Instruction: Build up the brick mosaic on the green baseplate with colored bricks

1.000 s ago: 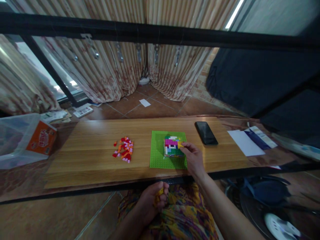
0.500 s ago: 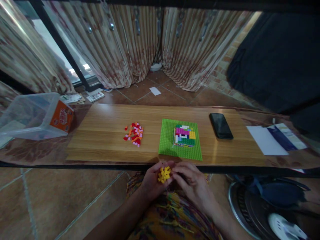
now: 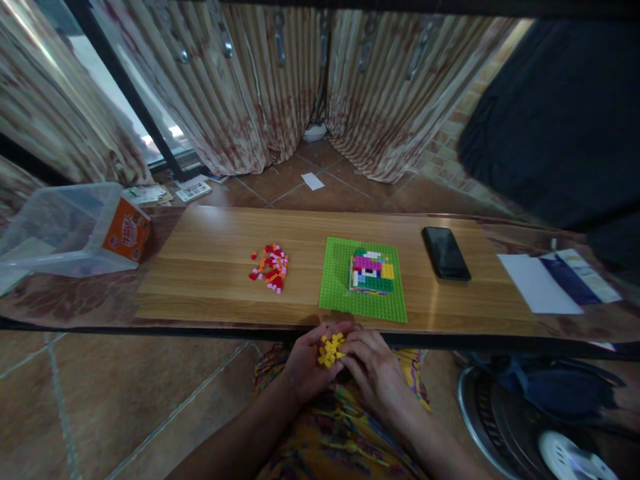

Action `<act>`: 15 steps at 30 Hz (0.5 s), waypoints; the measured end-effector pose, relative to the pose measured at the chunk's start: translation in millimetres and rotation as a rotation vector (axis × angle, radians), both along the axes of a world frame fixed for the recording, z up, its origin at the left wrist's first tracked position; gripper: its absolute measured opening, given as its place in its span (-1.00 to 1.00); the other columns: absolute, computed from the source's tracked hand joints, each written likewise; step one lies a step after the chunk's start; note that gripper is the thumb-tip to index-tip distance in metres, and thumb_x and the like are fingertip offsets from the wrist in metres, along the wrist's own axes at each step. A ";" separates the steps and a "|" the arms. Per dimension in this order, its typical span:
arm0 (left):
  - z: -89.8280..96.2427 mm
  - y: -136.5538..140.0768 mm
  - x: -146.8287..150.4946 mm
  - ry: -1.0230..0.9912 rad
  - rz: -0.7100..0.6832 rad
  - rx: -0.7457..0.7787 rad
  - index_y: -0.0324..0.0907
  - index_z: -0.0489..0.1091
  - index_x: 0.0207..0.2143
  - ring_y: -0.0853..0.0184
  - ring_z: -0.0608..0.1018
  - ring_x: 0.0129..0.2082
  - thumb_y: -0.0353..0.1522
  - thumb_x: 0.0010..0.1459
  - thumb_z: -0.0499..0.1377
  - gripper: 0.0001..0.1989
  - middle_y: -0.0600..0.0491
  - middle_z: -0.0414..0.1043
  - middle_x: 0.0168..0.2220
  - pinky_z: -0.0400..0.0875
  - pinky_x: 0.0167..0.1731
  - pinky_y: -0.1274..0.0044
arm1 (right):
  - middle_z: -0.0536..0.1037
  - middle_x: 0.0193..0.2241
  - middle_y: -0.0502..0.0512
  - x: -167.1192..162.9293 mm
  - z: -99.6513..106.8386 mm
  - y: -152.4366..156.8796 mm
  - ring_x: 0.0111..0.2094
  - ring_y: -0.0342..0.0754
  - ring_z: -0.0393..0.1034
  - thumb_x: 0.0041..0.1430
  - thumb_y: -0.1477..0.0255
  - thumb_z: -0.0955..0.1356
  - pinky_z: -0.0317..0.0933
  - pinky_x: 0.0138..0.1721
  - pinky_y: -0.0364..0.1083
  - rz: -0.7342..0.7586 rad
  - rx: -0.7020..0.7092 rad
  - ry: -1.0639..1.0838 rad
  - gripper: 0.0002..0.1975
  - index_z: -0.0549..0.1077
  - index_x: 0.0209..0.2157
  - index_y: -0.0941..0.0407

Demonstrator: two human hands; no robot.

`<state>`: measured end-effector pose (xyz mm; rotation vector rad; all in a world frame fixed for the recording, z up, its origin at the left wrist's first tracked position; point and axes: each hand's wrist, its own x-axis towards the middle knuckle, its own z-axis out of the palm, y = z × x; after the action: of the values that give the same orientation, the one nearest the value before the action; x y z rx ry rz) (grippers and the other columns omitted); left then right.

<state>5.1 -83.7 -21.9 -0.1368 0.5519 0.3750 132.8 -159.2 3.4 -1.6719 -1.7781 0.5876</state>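
Note:
My left hand (image 3: 306, 367) is cupped palm up below the table's front edge, holding a small heap of yellow toy bricks (image 3: 330, 350). Over its right side bends my right hand (image 3: 374, 363), thumb and fingers closed at the edge of the heap, on what looks like a yellow brick. Beyond the hands lies a green baseplate (image 3: 335, 287) on the table. A block of many-coloured bricks (image 3: 371, 272) stands on its right half. To the left is a loose pile of red, orange and pink bricks (image 3: 273, 267).
A black phone (image 3: 446, 253) lies on the wooden tabletop (image 3: 210, 267) at the right, with papers (image 3: 540, 283) past it. A clear plastic box (image 3: 65, 227) with an orange label stands at the far left. Below right is a round fan-like appliance (image 3: 505, 413).
My right fingers have moved in closer over the yellow bricks. My left hand stays cupped under them. The whole view has shifted slightly.

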 end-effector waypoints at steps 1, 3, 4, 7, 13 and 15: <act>-0.7 -0.2 0.4 0.023 0.005 0.003 -0.38 0.41 -0.16 0.32 0.50 -0.27 -0.35 0.15 0.01 -0.68 -0.13 0.46 -0.20 0.34 -0.26 0.53 | 0.46 -0.28 0.10 2.0 2.0 0.3 -0.18 -0.01 0.33 0.20 0.48 0.24 0.28 -0.17 -0.01 -0.019 -0.001 0.014 -0.86 0.44 -0.31 0.06; -4.1 -0.9 0.5 0.076 0.000 0.020 -0.38 0.40 -0.17 0.31 0.50 -0.28 -0.36 0.14 0.04 -0.70 -0.12 0.47 -0.24 0.35 -0.24 0.51 | 0.48 -0.28 0.09 9.2 5.4 2.1 -0.20 -0.03 0.35 0.20 0.44 0.25 0.28 -0.19 -0.03 -0.077 0.007 0.036 -0.87 0.44 -0.33 0.06; -6.5 -1.3 0.3 0.102 -0.018 0.034 -0.38 0.40 -0.17 0.32 0.50 -0.30 -0.37 0.13 0.05 -0.71 -0.12 0.47 -0.26 0.36 -0.26 0.51 | 0.48 -0.29 0.09 14.5 6.6 3.6 -0.21 -0.03 0.36 0.20 0.42 0.26 0.28 -0.20 -0.04 -0.124 0.022 0.044 -0.87 0.44 -0.32 0.06; -14.1 -3.1 -0.6 0.150 -0.122 0.088 -0.38 0.41 -0.20 0.42 0.47 -0.46 -0.40 0.10 0.09 -0.75 -0.08 0.45 -0.37 0.35 -0.43 0.59 | 0.49 -0.33 0.08 36.9 7.9 10.3 -0.27 -0.04 0.38 0.18 0.36 0.28 0.28 -0.24 -0.06 -0.301 0.094 0.076 -0.88 0.43 -0.31 0.06; -17.0 -5.3 0.3 0.211 -0.207 0.137 -0.37 0.41 -0.29 0.52 0.38 -0.57 -0.40 0.05 0.14 -0.80 0.01 0.35 -0.46 0.21 -0.64 0.70 | 0.49 -0.38 0.05 84.1 4.3 31.7 -0.35 -0.06 0.37 0.14 0.29 0.30 0.26 -0.29 -0.07 -0.526 0.196 0.040 -0.83 0.47 -0.33 0.08; -16.1 -5.0 1.3 0.223 -0.208 0.146 -0.36 0.42 -0.30 0.52 0.37 -0.58 -0.40 0.05 0.14 -0.81 0.02 0.34 -0.46 0.20 -0.65 0.70 | 0.49 -0.40 0.05 92.2 1.6 39.7 -0.37 -0.07 0.37 0.13 0.31 0.30 0.26 -0.31 -0.07 -0.533 0.228 0.014 -0.83 0.47 -0.34 0.09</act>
<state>6.4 -88.8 -38.0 0.1038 0.7489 0.2275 225.0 -119.5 4.9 -1.8631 -1.2503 0.1509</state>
